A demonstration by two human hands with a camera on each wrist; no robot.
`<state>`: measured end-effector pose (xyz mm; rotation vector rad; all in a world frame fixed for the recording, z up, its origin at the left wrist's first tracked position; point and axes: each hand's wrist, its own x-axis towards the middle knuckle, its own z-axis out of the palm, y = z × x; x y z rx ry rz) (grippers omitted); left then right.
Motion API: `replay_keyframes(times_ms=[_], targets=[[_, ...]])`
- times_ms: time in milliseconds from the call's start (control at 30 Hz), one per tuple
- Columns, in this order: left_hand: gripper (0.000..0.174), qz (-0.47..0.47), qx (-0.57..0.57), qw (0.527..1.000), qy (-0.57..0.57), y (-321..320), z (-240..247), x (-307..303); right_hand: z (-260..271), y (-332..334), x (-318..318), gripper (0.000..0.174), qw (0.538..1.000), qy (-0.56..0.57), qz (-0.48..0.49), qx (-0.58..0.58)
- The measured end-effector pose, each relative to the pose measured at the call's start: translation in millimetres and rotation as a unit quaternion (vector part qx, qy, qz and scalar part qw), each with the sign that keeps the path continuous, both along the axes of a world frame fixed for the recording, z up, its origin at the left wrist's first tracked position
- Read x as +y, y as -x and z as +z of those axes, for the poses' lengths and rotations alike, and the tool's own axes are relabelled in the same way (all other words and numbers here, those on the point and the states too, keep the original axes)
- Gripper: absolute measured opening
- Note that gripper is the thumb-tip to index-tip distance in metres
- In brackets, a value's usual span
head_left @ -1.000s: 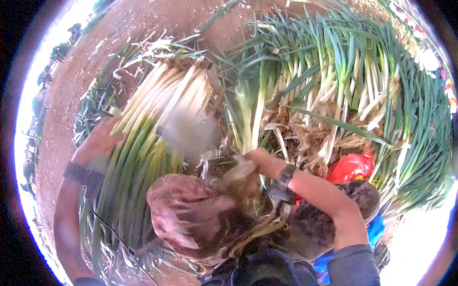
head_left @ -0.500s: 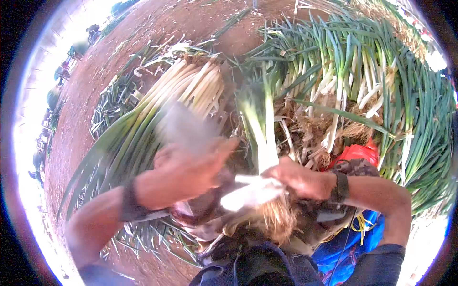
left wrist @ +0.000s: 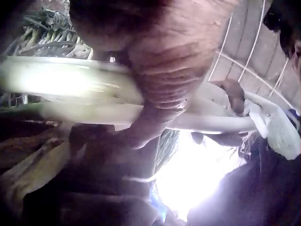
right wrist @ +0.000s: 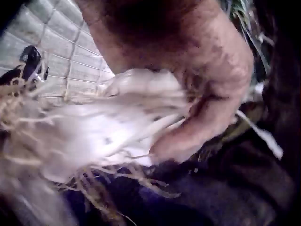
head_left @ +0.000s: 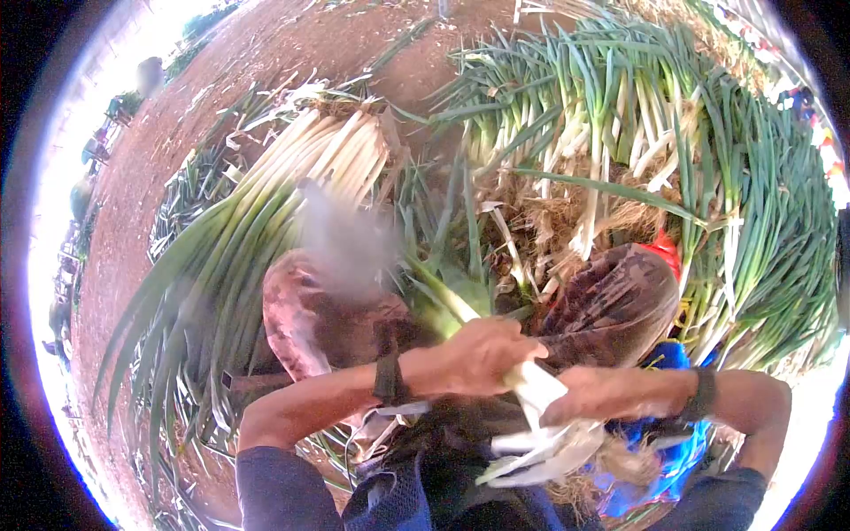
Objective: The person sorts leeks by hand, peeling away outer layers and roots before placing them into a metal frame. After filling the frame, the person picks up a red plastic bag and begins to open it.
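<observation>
A leek (head_left: pixel 460 310) with a white shank and green leaves lies across my lap. My left hand (head_left: pixel 482 354) grips it around the shank; in the left wrist view the fingers (left wrist: pixel 160 94) curl round the pale stalk (left wrist: pixel 70 84). My right hand (head_left: pixel 589 398) grips the root end, where loose white outer skin (head_left: pixel 540 447) and a tuft of roots (head_left: pixel 620 465) hang down. In the right wrist view the fingers (right wrist: pixel 207 103) close on the white skin (right wrist: pixel 122 113), blurred by motion.
A bundle of cleaned leeks (head_left: pixel 310 177) lies to the left on red soil (head_left: pixel 177 115). A large heap of uncleaned leeks (head_left: pixel 691 150) spreads to the right, with dry roots and husks (head_left: pixel 549 221) between. My knees (head_left: pixel 319 319) sit below, with blue cloth (head_left: pixel 673 451) beside.
My left hand has come from the cleaned bundle to grip the leek's shank. The leek has been drawn toward my body and my right hand has slid down to its root end.
</observation>
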<state>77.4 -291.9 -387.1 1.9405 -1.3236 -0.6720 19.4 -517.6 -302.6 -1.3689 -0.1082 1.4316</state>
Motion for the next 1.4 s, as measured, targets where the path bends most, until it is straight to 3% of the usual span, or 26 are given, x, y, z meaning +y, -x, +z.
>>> replay_keyframes(times_ms=[67, 100, 133, 167, 233, 300, 367, 400, 433, 500, 567, 633, 700, 767, 833, 867, 967, 1033, 1100, 1133, 1167, 1200, 1233, 1267, 1367, 1400], targets=[[0.05, 0.054, -0.047, 0.991, 0.11, -7, -7, -8, -12, -25, -31, 0.044, 0.999, -0.039, -0.009, -0.021], [0.041, 0.103, -0.091, 0.966, 0.219, -14, -7, -13, 19, -82, -26, 0.047, 0.986, -0.098, 0.083, 0.109], [0.044, 0.143, -0.091, 0.961, 0.22, -26, 4, -17, 19, -89, -37, 0.047, 0.987, -0.095, 0.083, 0.098], [0.047, 0.181, -0.093, 0.953, 0.224, -44, 21, -20, 11, -97, -61, 0.052, 0.993, -0.102, -0.037, -0.043], [0.043, 0.276, -0.088, 0.946, 0.146, -74, 68, -22, 20, -114, -85, 0.065, 0.9, -0.119, -0.268, -0.322], [0.033, 0.247, 0.121, 0.925, 0.262, -96, 96, -8, 64, -146, -55, 0.055, 0.855, 0.166, -0.24, -0.43], [0.029, 0.252, 0.111, 0.896, 0.349, -107, 114, -4, 68, -145, -36, 0.071, 0.841, 0.194, -0.203, -0.462], [0.029, 0.235, 0.173, 0.874, 0.388, -108, 121, 1, 56, -159, -40, 0.105, 0.821, 0.21, -0.137, -0.514], [0.028, 0.214, 0.237, 0.848, 0.423, -110, 126, 4, 56, -160, -28, 0.102, 0.817, 0.159, -0.139, -0.536], [0.027, 0.224, 0.158, 0.886, 0.374, -111, 128, 0, 49, -162, -2, 0.092, 0.843, -0.048, -0.187, -0.502], [0.029, 0.249, 0.163, 0.842, 0.45, -106, 119, -13, 64, -161, 24, 0.084, 0.859, -0.062, -0.217, -0.459], [0.032, 0.328, 0.061, 0.881, 0.335, -104, 116, -27, 66, -168, 39, 0.076, 0.876, -0.077, -0.244, -0.41], [0.039, 0.424, -0.072, 0.852, 0.299, -93, 115, -37, 57, -180, 49, 0.072, 0.774, -0.22, -0.284, -0.521], [0.04, 0.432, -0.026, 0.85, 0.299, -94, 111, -30, 53, -177, 56, 0.074, 0.817, -0.228, -0.317, -0.424], [0.049, 0.301, 0.085, 0.9, 0.302, -94, 103, -1, 59, -179, 52, 0.08, 0.829, -0.238, -0.298, -0.408], [0.054, 0.229, 0.138, 0.915, 0.302, -93, 99, 4, 59, -181, 46, 0.082, 0.828, -0.246, -0.283, -0.418], [0.053, 0.228, 0.283, 0.897, 0.253, -79, 90, -1, 72, -168, 46, 0.085, 0.808, -0.341, -0.25, -0.41], [0.05, 0.237, 0.28, 0.883, 0.294, -76, 79, -10, 59, -185, 47, 0.08, 0.827, -0.317, -0.222, -0.408], [0.045, 0.297, 0.192, 0.887, 0.296, -85, 54, -16, 47, -190, 54, 0.079, 0.762, -0.503, -0.21, -0.35], [0.041, 0.344, 0.22, 0.856, 0.317, -81, 50, -19, 57, -204, 45, 0.084, 0.823, -0.314, -0.283, -0.38], [0.041, 0.343, 0.221, 0.856, 0.316, -82, 46, -19, 52, -203, 43, 0.084, 0.823, -0.313, -0.284, -0.38], [0.042, 0.368, 0.193, 0.854, 0.313, -81, 46, -19, 61, -192, 52, 0.091, 0.675, -0.208, -0.358, -0.611], [0.043, 0.394, 0.165, 0.85, 0.308, -81, 46, -19, 65, -185, 58, 0.1, 0.467, -0.084, -0.398, -0.785], [0.054, 0.406, 0.166, 0.864, 0.248, -85, 38, -16, 65, -201, 50, 0.118, 0.272, 0.086, -0.329, -0.9], [0.064, 0.411, 0.081, 0.88, 0.223, -88, 15, -20, 76, -199, 50, 0.111, 0.199, 0.231, -0.191, -0.933], [0.064, 0.41, 0.085, 0.881, 0.222, -88, 11, -21, 78, -200, 51, 0.08, 0.172, 0.235, -0.151, -0.945]])
